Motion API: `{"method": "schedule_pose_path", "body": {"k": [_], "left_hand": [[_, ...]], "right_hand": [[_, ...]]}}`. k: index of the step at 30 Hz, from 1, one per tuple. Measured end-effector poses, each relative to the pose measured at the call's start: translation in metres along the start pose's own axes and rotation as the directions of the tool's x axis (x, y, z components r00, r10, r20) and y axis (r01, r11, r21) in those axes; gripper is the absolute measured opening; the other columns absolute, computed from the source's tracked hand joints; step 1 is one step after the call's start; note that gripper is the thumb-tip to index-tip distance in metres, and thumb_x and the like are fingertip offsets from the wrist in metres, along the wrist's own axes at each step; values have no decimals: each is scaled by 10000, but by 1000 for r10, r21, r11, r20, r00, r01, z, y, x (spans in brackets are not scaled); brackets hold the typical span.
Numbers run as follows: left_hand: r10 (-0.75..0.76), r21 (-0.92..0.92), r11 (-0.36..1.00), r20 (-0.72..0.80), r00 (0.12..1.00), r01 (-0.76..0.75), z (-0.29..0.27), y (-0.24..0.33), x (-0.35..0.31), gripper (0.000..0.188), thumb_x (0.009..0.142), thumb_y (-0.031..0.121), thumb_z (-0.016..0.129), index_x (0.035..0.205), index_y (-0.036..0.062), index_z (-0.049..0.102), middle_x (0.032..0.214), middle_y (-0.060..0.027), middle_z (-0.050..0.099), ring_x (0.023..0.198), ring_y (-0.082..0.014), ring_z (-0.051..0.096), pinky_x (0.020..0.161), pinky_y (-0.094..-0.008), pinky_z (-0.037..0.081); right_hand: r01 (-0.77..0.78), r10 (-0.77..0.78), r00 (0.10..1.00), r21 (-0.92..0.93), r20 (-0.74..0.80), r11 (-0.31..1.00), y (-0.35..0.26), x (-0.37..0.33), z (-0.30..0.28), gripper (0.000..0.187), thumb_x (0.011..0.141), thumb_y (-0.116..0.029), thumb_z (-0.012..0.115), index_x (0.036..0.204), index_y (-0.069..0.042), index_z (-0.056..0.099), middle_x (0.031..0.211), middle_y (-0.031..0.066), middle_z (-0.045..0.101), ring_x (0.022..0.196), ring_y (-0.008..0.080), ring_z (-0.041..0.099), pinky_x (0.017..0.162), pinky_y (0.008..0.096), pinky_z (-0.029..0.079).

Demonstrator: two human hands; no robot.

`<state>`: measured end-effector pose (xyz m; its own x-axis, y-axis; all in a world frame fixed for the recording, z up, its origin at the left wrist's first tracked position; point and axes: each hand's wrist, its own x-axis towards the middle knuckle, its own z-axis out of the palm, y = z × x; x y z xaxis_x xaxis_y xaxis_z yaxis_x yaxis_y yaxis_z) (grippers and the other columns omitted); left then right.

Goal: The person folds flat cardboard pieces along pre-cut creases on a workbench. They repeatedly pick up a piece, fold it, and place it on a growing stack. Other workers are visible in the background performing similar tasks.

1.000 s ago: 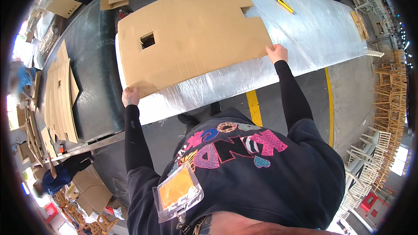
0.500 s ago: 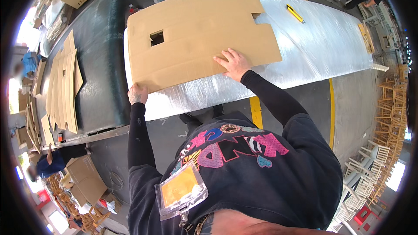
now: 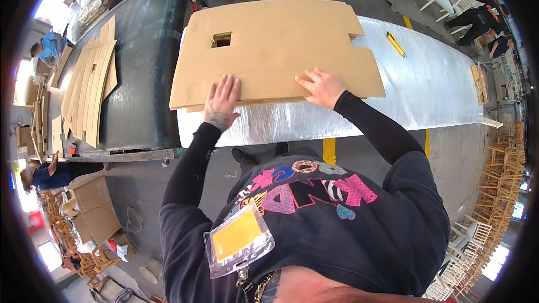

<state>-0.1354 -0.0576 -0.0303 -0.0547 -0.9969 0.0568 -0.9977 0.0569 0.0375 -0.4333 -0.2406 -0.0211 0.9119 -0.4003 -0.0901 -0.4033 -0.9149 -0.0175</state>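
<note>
A wide brown cardboard sheet (image 3: pixel 275 50) lies on a table covered in shiny plastic film (image 3: pixel 432 90). The sheet has a square hole left of its middle and a notch in its right edge. My left hand (image 3: pixel 222 101) rests on its near edge, left of the middle, fingers stretched out and pointing away from me. Farther right, my right hand (image 3: pixel 323 87) lies on the same edge, its fingers spread on top and its thumb partly hidden. A yellow box cutter (image 3: pixel 396 44) lies on the film right of the sheet.
To the left stands a dark green-topped table (image 3: pixel 147 73) bearing a stack of cut cardboard pieces (image 3: pixel 92 87). White chairs (image 3: pixel 463 235) and wooden chair frames (image 3: pixel 499 174) line the right. Several people are nearby; one in dark blue (image 3: pixel 48 175) is at the lower left.
My left hand has moved from the sheet's near left corner inward and now lies flat on top. The cardboard's near edge sits straighter across. My right hand stays near the same edge.
</note>
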Motion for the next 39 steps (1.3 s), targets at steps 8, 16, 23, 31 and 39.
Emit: {"method": "schedule_pose_path", "body": {"k": [8,16,23,31,39], "left_hand": [[107,303,953,-265,958,-22,30,19,-3,475,848,165,561,1297,11,559,1069,-106,575,994,-251,568,737,-428,457],[66,153,986,42,997,-72,54,32,-8,426,790,150,574,1204,79,649,1014,-119,632,952,-297,623,748,-433,487],[196,-130,979,354,914,-160,38,-11,44,221,713,112,594,902,86,705,863,-136,677,799,-368,671,738,-455,546],[197,-144,978,405,893,-150,33,67,-52,196,690,91,629,884,60,614,895,-109,597,837,-302,648,673,-421,557],[227,-201,967,391,892,-157,21,53,-54,166,710,107,636,863,45,653,906,-133,627,847,-303,655,678,-410,561]], "right_hand": [[-40,31,930,-16,-365,999,-32,-32,28,641,697,-289,775,1299,-158,595,1188,95,584,1135,271,558,911,416,495],[-152,214,955,278,-206,949,-27,-44,62,457,731,-142,701,1186,-118,660,1071,76,650,1021,262,635,824,410,531],[-89,-39,962,447,270,890,26,12,23,365,676,-131,753,1040,-106,740,972,123,737,931,310,696,803,435,550],[-120,-39,964,559,264,820,-11,63,-3,424,871,-445,658,1167,-143,680,1112,114,692,1037,298,653,894,410,528],[234,-186,951,179,-249,956,-61,156,76,533,977,-542,440,1482,-374,405,1572,106,291,1457,370,224,1166,652,123]]}}
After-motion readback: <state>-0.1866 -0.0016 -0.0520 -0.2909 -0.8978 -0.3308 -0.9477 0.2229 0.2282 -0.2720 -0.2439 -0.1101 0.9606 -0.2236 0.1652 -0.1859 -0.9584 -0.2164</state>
